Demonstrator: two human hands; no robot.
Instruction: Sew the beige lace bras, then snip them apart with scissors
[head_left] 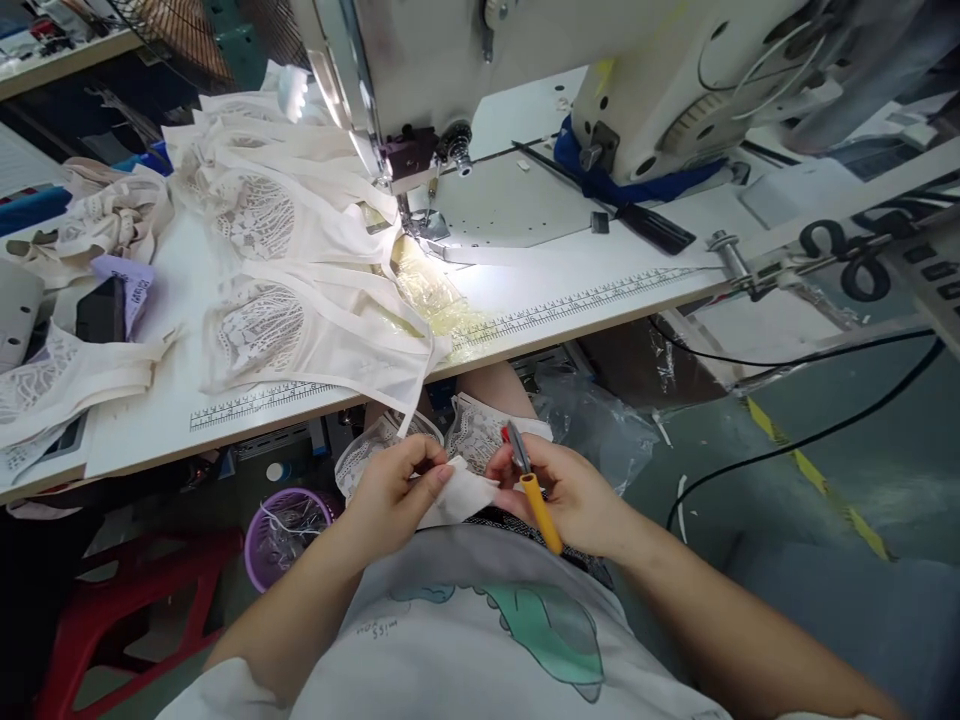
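Note:
Over my lap, my left hand (pixel 397 495) pinches the edge of a white lace bra piece (pixel 461 493), fingers closed. My right hand (pixel 566 495) is closed around small scissors with a yellow handle (pixel 541 512) and a red part near the blades. Its thumb and fingertips also touch the right edge of the white fabric. The scissors point up and away from me. Lace cups (pixel 476 432) of the piece lie on my thighs, partly hidden by my hands. A thin white strap rises from near my left hand toward the table edge.
A sewing machine (pixel 525 40) with its lamp lit stands on the white table (pixel 555 290), which has a ruler strip along its front. White lace bras (pixel 262 320) are piled left of the needle. A purple basket (pixel 259 550) and red stool (pixel 97 620) are at lower left.

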